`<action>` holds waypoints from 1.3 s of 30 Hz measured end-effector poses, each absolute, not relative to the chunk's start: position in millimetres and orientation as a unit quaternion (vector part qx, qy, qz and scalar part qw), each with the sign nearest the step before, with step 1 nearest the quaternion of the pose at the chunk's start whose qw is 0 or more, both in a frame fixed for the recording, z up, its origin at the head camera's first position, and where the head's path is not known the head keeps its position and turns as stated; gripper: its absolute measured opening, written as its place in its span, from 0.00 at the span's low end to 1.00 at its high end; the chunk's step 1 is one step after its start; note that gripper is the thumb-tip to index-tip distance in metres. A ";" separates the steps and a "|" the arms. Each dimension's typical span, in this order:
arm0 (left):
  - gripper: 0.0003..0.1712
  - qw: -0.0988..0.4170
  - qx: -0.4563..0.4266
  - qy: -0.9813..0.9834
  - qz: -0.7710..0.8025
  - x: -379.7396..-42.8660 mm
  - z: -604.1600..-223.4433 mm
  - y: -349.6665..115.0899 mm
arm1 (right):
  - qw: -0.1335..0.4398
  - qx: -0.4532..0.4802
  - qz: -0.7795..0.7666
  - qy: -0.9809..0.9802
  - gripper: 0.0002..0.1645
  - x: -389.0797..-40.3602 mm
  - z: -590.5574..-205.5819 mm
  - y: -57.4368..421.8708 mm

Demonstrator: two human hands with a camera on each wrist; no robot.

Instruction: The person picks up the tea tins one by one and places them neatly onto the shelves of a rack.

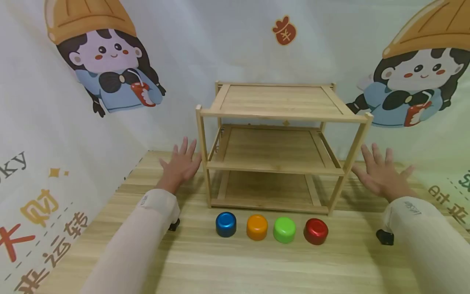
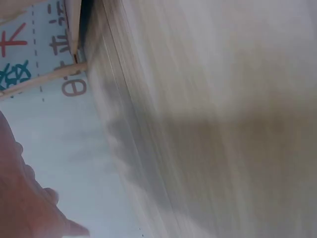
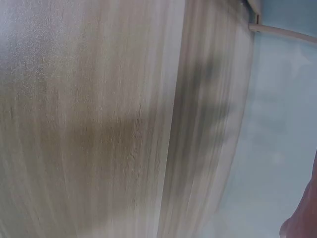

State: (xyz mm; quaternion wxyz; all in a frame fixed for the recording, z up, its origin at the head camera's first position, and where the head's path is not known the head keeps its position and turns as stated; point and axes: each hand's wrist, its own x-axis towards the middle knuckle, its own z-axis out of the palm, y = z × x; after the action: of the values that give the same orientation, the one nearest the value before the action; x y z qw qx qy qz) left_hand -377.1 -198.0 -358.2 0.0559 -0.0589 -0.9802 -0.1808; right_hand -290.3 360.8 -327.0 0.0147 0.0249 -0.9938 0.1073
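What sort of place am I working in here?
Probably a staged tabletop workspace; the wider room isn't visible. A printed backdrop encloses the back and sides of the wood-look table, where a rack stands behind a row of four coloured cylinders.

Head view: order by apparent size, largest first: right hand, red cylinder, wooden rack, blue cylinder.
1. Wooden rack
2. Right hand
3. Red cylinder and blue cylinder, unranked: they look nearly alike, and red's slight edge may come from sitting nearer the camera.

there are four round objects (image 1: 257,227), one three-shelf rack (image 1: 277,102), two hands (image 1: 181,165) and two cartoon figures (image 1: 121,92).
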 end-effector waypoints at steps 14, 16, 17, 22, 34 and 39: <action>0.46 0.070 -0.160 -0.897 -0.405 -349.1 -337.7 -188.8 | 0.056 0.080 0.142 -0.985 0.45 -284.2 -324.2 364.7; 0.45 0.064 -0.176 -0.879 -0.438 -341.5 -331.6 -186.6 | 0.074 0.092 0.140 -0.983 0.44 -279.2 -324.0 363.9; 0.44 0.063 -0.185 -0.869 -0.454 -337.9 -329.0 -185.4 | 0.080 0.096 0.141 -0.982 0.44 -276.0 -324.0 362.7; 0.38 0.060 -0.245 -0.825 -0.506 -319.7 -321.8 -179.6 | 0.107 0.111 0.138 -0.978 0.42 -256.3 -326.2 351.5; 0.31 0.123 -0.292 -0.799 -0.511 -300.1 -327.7 -164.6 | 0.248 0.160 0.083 -0.952 0.27 -211.8 -335.0 313.1; 0.32 0.131 -0.280 -0.799 -0.516 -298.4 -332.9 -160.4 | 0.225 0.189 0.040 -0.955 0.29 -199.8 -346.5 291.0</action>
State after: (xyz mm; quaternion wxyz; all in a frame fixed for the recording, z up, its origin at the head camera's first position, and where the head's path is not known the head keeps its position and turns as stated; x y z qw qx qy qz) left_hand -298.4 -160.4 -332.9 0.1313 -0.2801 -0.7990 -0.5156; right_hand -199.8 291.0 -346.5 0.2246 0.1885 -0.9552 0.0395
